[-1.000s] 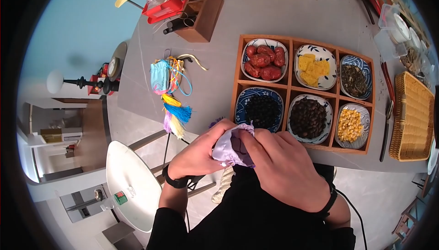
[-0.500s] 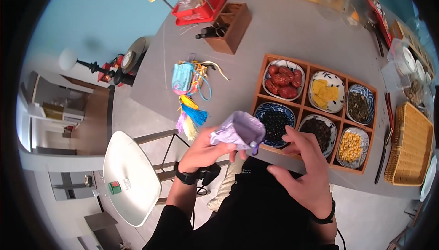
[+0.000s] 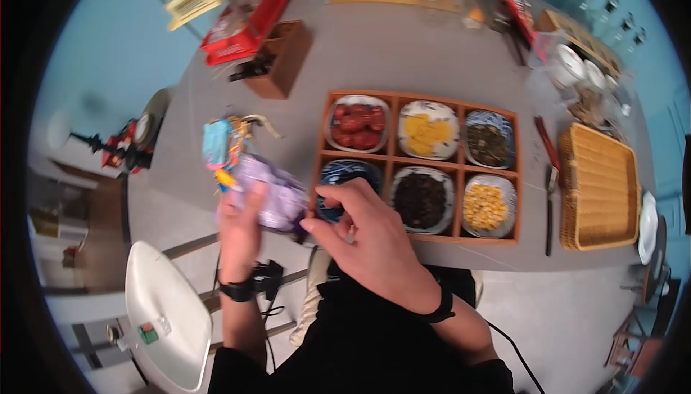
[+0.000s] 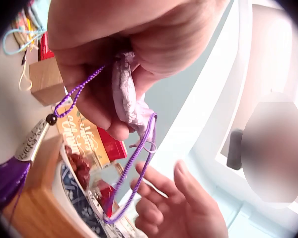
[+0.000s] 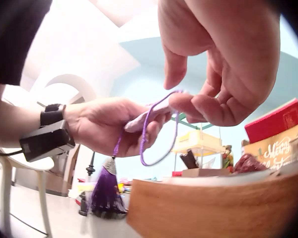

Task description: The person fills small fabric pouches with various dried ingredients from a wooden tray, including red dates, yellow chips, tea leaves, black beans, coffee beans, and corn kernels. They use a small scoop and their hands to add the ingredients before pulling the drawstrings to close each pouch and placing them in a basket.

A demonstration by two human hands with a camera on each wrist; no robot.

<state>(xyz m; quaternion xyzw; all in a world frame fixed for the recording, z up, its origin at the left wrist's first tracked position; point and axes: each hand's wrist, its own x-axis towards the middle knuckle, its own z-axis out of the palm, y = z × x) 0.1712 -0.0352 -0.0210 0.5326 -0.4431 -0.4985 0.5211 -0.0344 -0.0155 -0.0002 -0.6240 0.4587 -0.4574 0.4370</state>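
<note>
A light purple satin pouch (image 3: 272,192) is held by my left hand (image 3: 241,239), left of the wooden compartment box (image 3: 387,178). The left wrist view has the left fingers (image 4: 97,104) curled round the pouch (image 4: 123,91), a purple cord looping from it and a purple tassel (image 4: 12,183) hanging. My right hand (image 3: 378,243) hovers over the box's lower left corner, fingers loosely bent and apart, hiding part of a blue patterned bowl (image 3: 335,171). In the right wrist view the cord loop (image 5: 145,134) hangs beside the right hand (image 5: 228,54), which grips nothing visible.
The box's other bowls hold red dates (image 3: 358,127), yellow pieces (image 3: 427,136), dried leaves (image 3: 488,143), dark beans (image 3: 421,199) and corn kernels (image 3: 485,207). A wicker tray (image 3: 601,189) lies right, with cutlery beside it. Tasselled pouches (image 3: 216,145) lie left, below a wooden caddy (image 3: 284,63).
The right hand has come away from the pouch mouth. My left hand has carried the pouch left, away from the box and towards the other pouches. The head view has shifted.
</note>
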